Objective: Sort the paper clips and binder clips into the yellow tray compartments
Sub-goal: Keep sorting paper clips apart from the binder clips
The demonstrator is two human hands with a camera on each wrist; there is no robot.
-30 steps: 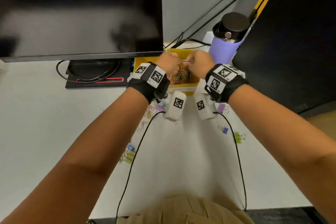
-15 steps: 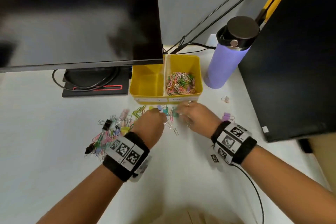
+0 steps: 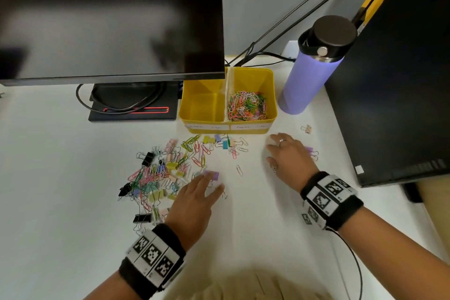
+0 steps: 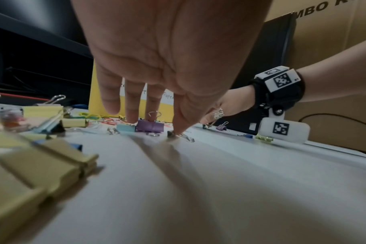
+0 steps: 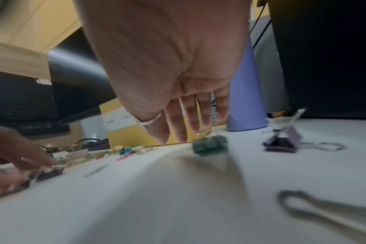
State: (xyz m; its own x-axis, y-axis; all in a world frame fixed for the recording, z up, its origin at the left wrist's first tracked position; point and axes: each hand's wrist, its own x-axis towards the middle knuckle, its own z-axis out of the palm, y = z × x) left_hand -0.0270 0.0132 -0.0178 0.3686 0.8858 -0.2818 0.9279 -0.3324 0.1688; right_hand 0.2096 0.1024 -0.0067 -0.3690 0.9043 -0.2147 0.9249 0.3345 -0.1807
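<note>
A yellow two-compartment tray point(image 3: 181, 105) stands under the monitor's edge. Its right compartment holds coloured paper clips point(image 3: 246, 106); the left one point(image 3: 203, 107) looks bare. A mixed pile of paper clips and binder clips point(image 3: 168, 170) lies in front of the tray. My left hand point(image 3: 209, 185) reaches down with straight fingers onto a purple binder clip point(image 4: 149, 127) at the pile's right edge. My right hand point(image 3: 275, 150) hovers low with fingers spread, fingertips just over a green binder clip point(image 5: 210, 143). Another purple binder clip point(image 5: 282, 140) lies to its right.
A dark monitor point(image 3: 109, 19) overhangs the tray's left half, its base and cable point(image 3: 131, 105) to the left. A purple bottle point(image 3: 309, 75) stands right of the tray, beside a black case point(image 3: 401, 80). A small pink binder clip point(image 3: 307, 128) lies alone.
Both hands came back from over the tray to the table. The left went to the pile's near right edge, the right moved out to the right; both opened.
</note>
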